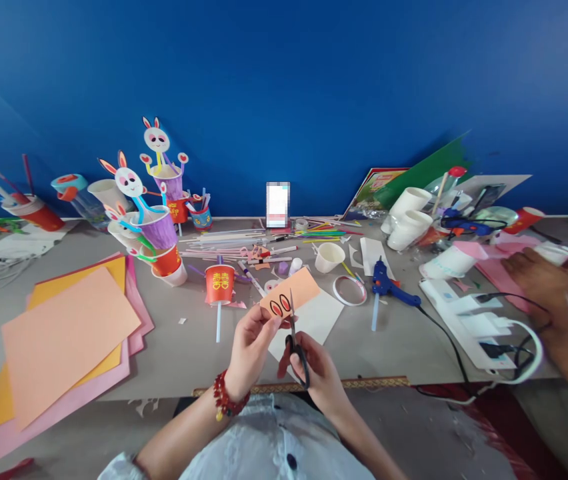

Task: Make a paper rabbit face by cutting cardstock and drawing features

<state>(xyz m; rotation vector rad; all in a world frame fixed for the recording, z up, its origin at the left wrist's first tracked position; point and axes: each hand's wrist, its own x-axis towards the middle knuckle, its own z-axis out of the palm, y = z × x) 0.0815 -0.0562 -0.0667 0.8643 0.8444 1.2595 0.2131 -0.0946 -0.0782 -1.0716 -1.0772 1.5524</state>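
My left hand [250,347] pinches a small peach paper piece [291,294] with two red-outlined ear shapes drawn at its left end, holding it up over the grey table [174,340]. My right hand [317,373] grips black-handled scissors [297,340], blades pointing up into the paper's lower edge beside the drawn shapes. A red bead bracelet [227,397] is on my left wrist. Under the paper lies a white sheet [314,320].
A stack of peach, orange and pink paper [64,340] lies at left. Paper-cup rabbits [151,223], a red cup on a straw [219,285], a blue glue gun [387,285], a tape ring [349,290], a power strip [474,327] and another person's hands [544,280] at right.
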